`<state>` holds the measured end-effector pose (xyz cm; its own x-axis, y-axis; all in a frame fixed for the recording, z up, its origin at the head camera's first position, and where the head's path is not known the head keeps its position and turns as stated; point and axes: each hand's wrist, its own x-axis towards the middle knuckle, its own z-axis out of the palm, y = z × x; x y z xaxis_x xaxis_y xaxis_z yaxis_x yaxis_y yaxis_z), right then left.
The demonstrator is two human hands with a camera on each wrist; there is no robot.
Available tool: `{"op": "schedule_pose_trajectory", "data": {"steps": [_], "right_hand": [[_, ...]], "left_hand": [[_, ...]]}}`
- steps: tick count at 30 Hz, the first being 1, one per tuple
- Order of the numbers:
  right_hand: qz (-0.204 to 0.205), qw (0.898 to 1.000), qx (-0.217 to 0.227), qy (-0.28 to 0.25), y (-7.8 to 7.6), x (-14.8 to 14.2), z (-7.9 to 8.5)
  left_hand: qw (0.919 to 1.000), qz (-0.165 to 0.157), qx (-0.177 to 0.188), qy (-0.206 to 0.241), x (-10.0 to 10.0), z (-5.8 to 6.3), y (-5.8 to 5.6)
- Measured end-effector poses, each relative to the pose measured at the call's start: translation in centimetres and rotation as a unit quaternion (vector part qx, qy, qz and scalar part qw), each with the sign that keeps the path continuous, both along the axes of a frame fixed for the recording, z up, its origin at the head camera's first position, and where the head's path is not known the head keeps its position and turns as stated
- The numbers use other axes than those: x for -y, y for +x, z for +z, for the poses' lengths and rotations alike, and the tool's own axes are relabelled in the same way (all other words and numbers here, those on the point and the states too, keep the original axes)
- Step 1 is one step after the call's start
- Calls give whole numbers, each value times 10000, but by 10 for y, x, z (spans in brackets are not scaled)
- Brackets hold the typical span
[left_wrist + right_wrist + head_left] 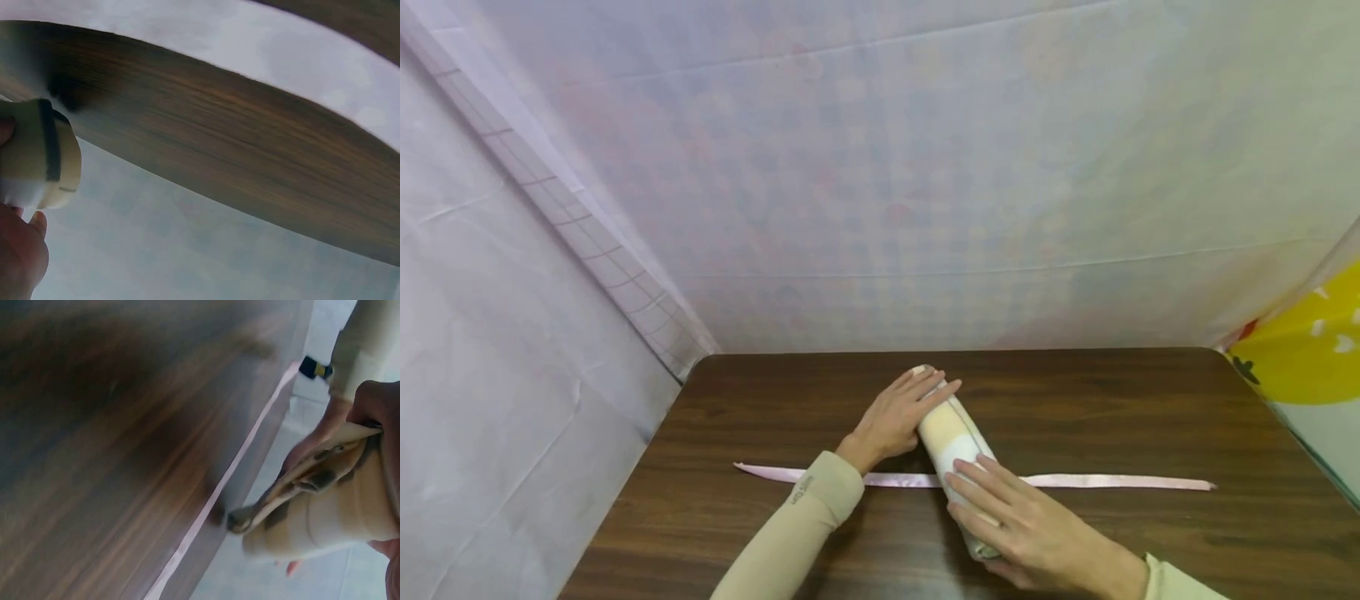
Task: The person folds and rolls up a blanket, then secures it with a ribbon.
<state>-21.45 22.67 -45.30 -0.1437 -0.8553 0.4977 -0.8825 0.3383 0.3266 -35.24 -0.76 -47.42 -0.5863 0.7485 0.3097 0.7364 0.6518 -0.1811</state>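
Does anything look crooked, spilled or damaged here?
Nothing appears spilled or damaged. The one askew thing is the rolled cloth, held by the left hand and right hand: it slants across the pink ribbon rather than squarely, perhaps simply because it is being handled.

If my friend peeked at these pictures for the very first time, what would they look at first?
Probably the pale rolled cloth in the head view's lower middle, with the left hand on its far end and the right hand on its near end. The pink ribbon stands out next, stretched sideways across the brown table. A bright yellow patch catches the eye too, at the far right.
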Motion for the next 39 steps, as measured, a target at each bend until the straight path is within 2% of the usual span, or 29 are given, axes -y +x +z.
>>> {"op": "schedule_pose_trajectory", "data": {"steps": [5,11,15,20,29,36,39], "right_hand": [[149,9997,-138,-99,6,7,-3],[-42,9974,-638,-342,14,20,-10],[-111,9966,-674,-462,17,28,-16],[-250,9969,-605,-432,20,33,-26],[-292,9932,-978,-557,22,38,-41],[-254,9958,-700,-537,25,39,-52],[-218,9964,-615,-538,26,39,-53]], "left_hand": [[9998,-108,-7,-183,-9,-1,0],[9985,-453,-243,-201,-22,0,-1],[9971,-593,-389,-275,-27,-1,0],[9959,-567,-518,-488,-26,-6,1],[9946,-507,-496,-759,-26,-11,5],[9942,-380,-184,-991,-28,-12,12],[9941,-319,-183,-1025,-29,-12,15]]}}
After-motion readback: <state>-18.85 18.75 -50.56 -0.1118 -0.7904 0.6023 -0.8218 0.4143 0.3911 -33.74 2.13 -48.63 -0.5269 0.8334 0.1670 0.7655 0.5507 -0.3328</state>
